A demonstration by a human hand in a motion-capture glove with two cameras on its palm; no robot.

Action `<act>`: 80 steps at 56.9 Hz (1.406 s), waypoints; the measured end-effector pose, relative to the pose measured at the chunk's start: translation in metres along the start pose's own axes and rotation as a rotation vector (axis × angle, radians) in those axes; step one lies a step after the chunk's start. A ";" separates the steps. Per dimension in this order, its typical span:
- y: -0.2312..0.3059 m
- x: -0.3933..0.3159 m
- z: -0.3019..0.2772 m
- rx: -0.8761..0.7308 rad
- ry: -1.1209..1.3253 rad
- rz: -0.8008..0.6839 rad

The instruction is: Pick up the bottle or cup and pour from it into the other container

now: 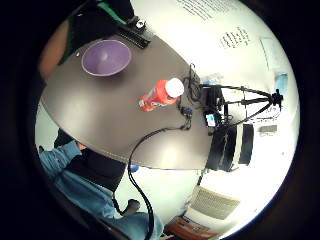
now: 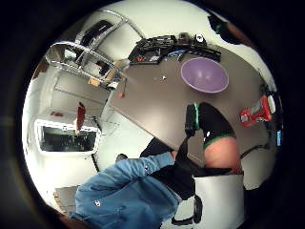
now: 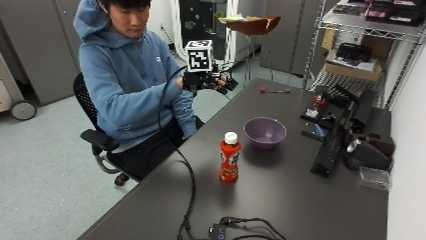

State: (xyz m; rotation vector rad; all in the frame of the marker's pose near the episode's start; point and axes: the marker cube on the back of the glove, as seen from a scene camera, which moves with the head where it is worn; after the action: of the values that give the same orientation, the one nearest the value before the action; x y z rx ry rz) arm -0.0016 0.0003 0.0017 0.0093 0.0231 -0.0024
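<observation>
While the gloved right hand [image 3: 208, 80] hangs raised over the table's near edge, clear of everything, I cannot tell its grip. The tall, narrow orange plastic bottle [image 3: 229, 160] could tip if clipped sideways; just right, the smooth, round purple bowl [image 3: 265, 132] waits.

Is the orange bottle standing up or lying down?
Standing up: the orange plastic bottle stands upright on the dark table, white cap on top.
</observation>
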 end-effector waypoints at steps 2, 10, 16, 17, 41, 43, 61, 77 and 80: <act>0.000 0.001 0.000 0.002 0.009 0.007; 0.003 0.009 -0.003 0.012 -0.002 0.025; 0.009 0.013 -0.008 0.054 -0.010 0.002; 0.009 0.016 -0.009 0.060 0.002 0.002; 0.030 0.070 -0.020 0.161 -0.077 0.114; 0.033 0.080 -0.020 0.175 -0.075 0.128; 0.059 0.153 -0.005 0.276 -0.188 0.284; 0.075 0.209 0.025 0.349 -0.298 0.417; 0.077 0.217 0.032 0.373 -0.305 0.442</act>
State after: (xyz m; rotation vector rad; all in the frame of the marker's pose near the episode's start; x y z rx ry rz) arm 0.2162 0.0768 0.0293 0.3869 -0.2851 0.4333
